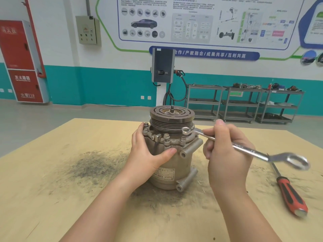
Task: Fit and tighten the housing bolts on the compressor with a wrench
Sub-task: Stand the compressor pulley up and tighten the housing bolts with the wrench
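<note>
Compressor (170, 154) stands upright mid-tabletop (52, 172), pulley end up, housing bolts (166, 136) ringed round its flange. Left hand (148, 151) wraps the body's left side, steadying it. Right hand (225, 151) pinches the wrench (244, 149), shank slanting out toward the right edge, ring end hovering just above the right-side bolt; not seated, by the look. Right hand nearer.

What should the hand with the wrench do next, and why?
Probably lower the wrench's ring end onto the nearest bolt. The ring seems to hover just above the bolt heads, not yet seated, while the left hand steadies the compressor.
</note>
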`<state>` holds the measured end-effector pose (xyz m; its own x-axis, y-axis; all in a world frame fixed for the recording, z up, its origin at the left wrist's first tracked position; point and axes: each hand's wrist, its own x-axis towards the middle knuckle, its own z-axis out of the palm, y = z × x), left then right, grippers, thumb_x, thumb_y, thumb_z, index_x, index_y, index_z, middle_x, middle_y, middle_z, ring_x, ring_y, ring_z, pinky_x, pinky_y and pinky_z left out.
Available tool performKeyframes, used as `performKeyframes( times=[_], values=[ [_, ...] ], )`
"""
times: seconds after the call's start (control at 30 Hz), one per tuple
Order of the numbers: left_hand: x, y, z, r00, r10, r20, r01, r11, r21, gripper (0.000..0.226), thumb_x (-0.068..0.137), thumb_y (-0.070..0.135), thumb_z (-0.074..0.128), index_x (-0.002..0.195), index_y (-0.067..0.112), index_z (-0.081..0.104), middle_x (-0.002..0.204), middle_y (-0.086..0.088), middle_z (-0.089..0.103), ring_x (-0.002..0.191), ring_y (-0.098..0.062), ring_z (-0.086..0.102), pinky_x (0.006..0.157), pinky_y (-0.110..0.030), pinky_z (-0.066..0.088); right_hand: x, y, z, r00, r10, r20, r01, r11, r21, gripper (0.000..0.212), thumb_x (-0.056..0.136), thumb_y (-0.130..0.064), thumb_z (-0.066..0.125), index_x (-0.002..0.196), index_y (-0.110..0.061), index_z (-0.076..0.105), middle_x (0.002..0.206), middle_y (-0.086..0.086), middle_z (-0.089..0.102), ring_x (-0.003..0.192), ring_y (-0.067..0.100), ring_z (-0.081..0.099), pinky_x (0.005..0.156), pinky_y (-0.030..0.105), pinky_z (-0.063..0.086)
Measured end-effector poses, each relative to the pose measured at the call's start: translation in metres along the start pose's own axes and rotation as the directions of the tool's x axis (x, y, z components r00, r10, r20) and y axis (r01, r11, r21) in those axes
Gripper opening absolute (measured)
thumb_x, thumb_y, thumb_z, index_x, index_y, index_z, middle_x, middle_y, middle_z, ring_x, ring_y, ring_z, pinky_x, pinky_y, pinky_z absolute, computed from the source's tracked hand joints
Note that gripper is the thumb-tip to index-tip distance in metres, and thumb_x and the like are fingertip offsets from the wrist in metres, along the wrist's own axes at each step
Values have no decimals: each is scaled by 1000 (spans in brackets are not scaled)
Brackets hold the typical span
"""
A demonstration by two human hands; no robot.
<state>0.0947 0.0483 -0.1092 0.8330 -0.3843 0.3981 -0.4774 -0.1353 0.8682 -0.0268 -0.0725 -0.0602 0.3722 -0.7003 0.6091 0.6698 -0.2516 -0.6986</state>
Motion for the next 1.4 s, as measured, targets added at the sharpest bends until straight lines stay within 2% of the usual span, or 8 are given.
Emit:
performKeyframes(
  times=[0.13, 0.47, 0.63, 0.83, 0.97, 1.07, 1.2, 1.4],
  values=[
    [-1, 1, -1, 1000, -7, 4, 7, 1000, 4, 130, 47, 81, 69, 153, 45, 4, 148, 29, 17, 134, 4, 25, 107, -23, 26, 15, 9, -6, 961, 276, 33, -277, 942, 191, 48, 97, -11, 53, 50, -16, 65, 41, 1, 42, 34, 11, 31, 39, 20, 28],
    [-3, 3, -2, 1000, -3, 7, 3, 1000, 26, 130, 46, 82, 67, 154, 43, 4, 153, 26, 15, 138, 0, 23, 111, -29, 28, 25, 12, -10, 916, 385, 114, -401, 885, 237, 30, 97, -8, 52, 68, -2, 58, 42, -1, 48, 31, 8, 31, 36, 17, 23],
    [-1, 2, -1, 1000, -1, -1, 1, 1000, 20, 131, 46, 82, 67, 154, 43, 4, 152, 26, 15, 135, 3, 24, 107, -24, 26, -2, 6, 1, 995, -77, 62, 85, 985, -149, 42, 91, -22, 57, 55, 0, 55, 46, -4, 40, 45, 4, 37, 47, 16, 32],
    [0, -2, 0, 1000, 16, -16, -16, 1000, 12, 126, 50, 78, 72, 153, 43, 9, 150, 21, 21, 140, -5, 31, 112, -29, 32, -28, 6, 20, 852, -483, 202, 521, 749, -409, 41, 92, -15, 56, 52, -5, 48, 49, 0, 40, 44, 19, 36, 41, 30, 31],
    [-1, 0, -1, 1000, 14, -10, -14, 1000, 19, 128, 48, 79, 69, 153, 43, 6, 150, 24, 19, 136, 1, 29, 105, -23, 28, -20, 0, 10, 926, -361, 108, 375, 909, -182, 40, 94, -22, 54, 58, -4, 58, 49, -3, 47, 44, 12, 43, 42, 25, 36],
    [-1, 1, -1, 1000, -2, -1, 2, 1000, 16, 130, 46, 80, 68, 153, 44, 5, 150, 25, 19, 138, -2, 28, 110, -28, 31, 0, -5, 0, 1000, -6, 6, 6, 1000, -13, 37, 91, -27, 58, 57, -17, 68, 48, -6, 52, 41, 6, 43, 44, 17, 38],
    [-1, 2, -2, 1000, -5, 5, 5, 1000, 22, 130, 46, 81, 68, 153, 44, 5, 150, 25, 19, 140, -5, 29, 112, -30, 32, 21, 4, -7, 923, 384, 3, -375, 900, 221, 41, 95, -11, 57, 55, -13, 65, 47, 0, 53, 36, 9, 36, 36, 19, 28],
    [-1, 3, -2, 1000, -1, 9, 0, 1000, 7, 129, 46, 81, 68, 153, 44, 5, 149, 27, 18, 137, -2, 28, 107, -26, 30, 33, 14, -13, 858, 488, 162, -514, 826, 232, 29, 96, -12, 55, 68, -4, 58, 44, -1, 46, 33, 7, 32, 36, 17, 22]
  ],
)
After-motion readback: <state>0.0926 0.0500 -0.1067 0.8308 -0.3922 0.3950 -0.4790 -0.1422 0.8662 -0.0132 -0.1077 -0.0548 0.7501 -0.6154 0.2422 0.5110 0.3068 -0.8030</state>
